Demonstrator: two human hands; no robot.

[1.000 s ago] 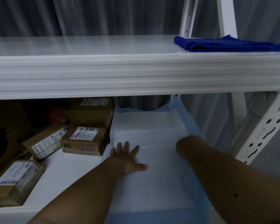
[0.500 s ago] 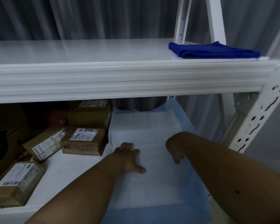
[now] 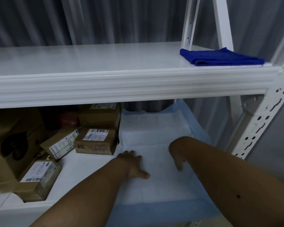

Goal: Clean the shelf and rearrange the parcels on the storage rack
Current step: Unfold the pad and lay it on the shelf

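Observation:
A white pad with a blue border [image 3: 154, 128] lies spread on the right half of the lower shelf [image 3: 75, 171]. My left hand [image 3: 133, 164] rests flat on the pad, thumb stretched out to the right. My right hand [image 3: 177, 158] hangs bent down at the wrist, its fingertips touching the pad. Several brown parcels with white labels lie on the left of the same shelf; the closest one [image 3: 95, 140] sits just left of the pad's edge. A folded blue cloth [image 3: 220, 57] lies at the right end of the upper shelf [image 3: 88, 59].
A big cardboard box [image 3: 8, 148] stands at the far left of the lower shelf. A parcel [image 3: 39, 179] lies near the front edge. White perforated uprights [image 3: 261, 122] frame the rack on the right. Grey curtains hang behind.
My left hand slid back toward me over the pad, its fingers drawn closer together. My right hand came out from behind the forearm and dropped its fingertips onto the pad. The view tilted up.

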